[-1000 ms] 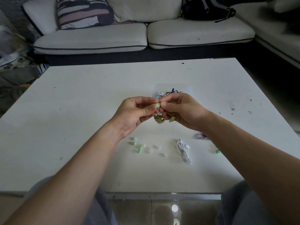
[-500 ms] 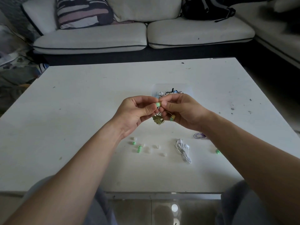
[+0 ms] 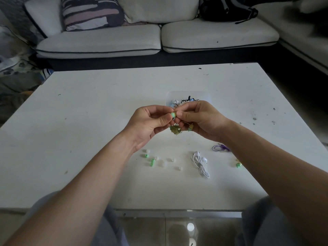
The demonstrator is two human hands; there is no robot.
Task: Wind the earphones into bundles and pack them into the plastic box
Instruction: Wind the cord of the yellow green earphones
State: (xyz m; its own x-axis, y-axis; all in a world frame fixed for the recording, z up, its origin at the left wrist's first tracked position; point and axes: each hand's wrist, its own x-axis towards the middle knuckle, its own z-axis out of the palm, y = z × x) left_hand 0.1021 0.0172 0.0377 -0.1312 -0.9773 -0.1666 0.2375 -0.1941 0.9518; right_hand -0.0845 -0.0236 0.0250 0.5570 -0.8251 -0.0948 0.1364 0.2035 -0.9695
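Above the middle of the white table point(image 3: 88, 121), my left hand point(image 3: 148, 124) and my right hand point(image 3: 200, 119) meet, both pinching a pale green ear tip point(image 3: 173, 114) of an olive-green earphone. Its wound olive cord bundle point(image 3: 175, 130) hangs below my fingers, and a second green bud point(image 3: 190, 128) shows under my right hand. Just behind my hands stands the clear plastic box point(image 3: 198, 95), holding several wound earphones. A white earphone bundle point(image 3: 200, 163) and a purple earphone point(image 3: 220, 148) lie on the table nearer to me.
Several loose green and white ear tips point(image 3: 151, 161) are scattered on the table under my left forearm; another green tip point(image 3: 238, 164) lies by my right forearm. A grey sofa point(image 3: 159, 38) with a striped cushion stands beyond the table's far edge.
Hardly anything has moved; both hands stay together on the green ear tip, with only slight finger shifts.
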